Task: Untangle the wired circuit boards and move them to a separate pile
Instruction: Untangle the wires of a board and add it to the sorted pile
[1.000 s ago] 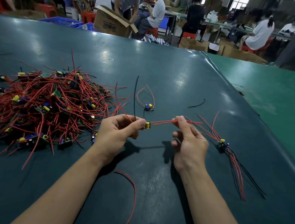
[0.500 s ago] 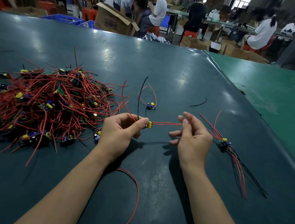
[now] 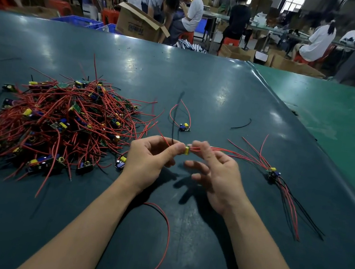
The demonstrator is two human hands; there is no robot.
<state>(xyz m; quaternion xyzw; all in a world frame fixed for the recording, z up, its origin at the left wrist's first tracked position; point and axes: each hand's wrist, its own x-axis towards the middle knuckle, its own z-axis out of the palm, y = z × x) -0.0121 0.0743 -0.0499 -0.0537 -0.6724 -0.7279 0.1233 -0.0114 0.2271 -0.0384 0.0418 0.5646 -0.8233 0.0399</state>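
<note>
The dark table (image 3: pixel 200 88) carries everything, and the tangled heap (image 3: pixel 61 124) of red-wired boards on it serves as the landmark. It sprawls to the left of both hands, the largest thing in reach.

To the right of the heap, well apart from it, lies the small sorted pile (image 3: pixel 273 174): a board with red and black leads fanning away toward the table's right edge. Between heap and pile, a little farther from the person, a lone board (image 3: pixel 184 128) sits with its wires looped upward. A loose red wire (image 3: pixel 165 233) curls on the table nearer the person, between the forearms.

Just right of the heap, the left hand (image 3: pixel 148 164) pinches the held board (image 3: pixel 187 150) between thumb and forefinger, the other fingers curled. The right hand (image 3: pixel 218 177) touches it from the pile side, forefinger and thumb closed on the red leads (image 3: pixel 226 150) where they leave the board, remaining fingers spread loose.

Those leads run roughly level, away from the heap and pointing toward the sorted pile. By my judgement the right hand, the nearer one to that pile, is best placed to carry the board across along the leads' own axis.
</note>
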